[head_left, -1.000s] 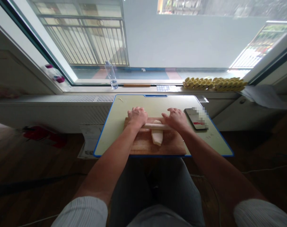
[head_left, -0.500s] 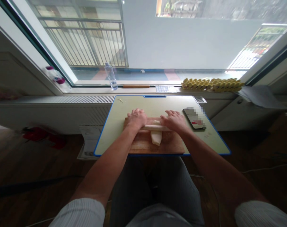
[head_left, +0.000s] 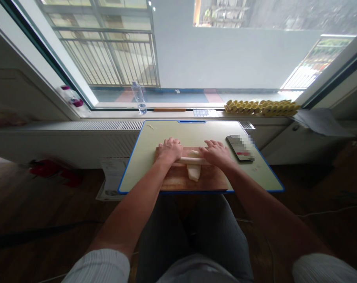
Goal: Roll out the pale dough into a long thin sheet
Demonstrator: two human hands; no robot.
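A pale rolling pin [head_left: 192, 160] lies crosswise over a flat strip of white dough [head_left: 193, 172] on a wooden cutting board [head_left: 178, 182]. My left hand [head_left: 170, 150] is closed over the pin's left end, knuckles up. Over the right end sits my right hand [head_left: 216, 152], its palm bearing down on the pin and its fingers reaching forward past it. The dough shows on both the near and far side of the pin. Both ends of the pin are hidden under my hands.
The board rests at the near edge of a small blue-rimmed table [head_left: 134, 165]. A phone [head_left: 239, 148] lies to the right on it, and small scraps [head_left: 150, 127] at the far left. On the windowsill stand a clear bottle [head_left: 139, 98] and yellow egg cartons [head_left: 260, 107].
The camera view has shifted slightly. My hands and the rolling pin stay in nearly the same place over the dough.
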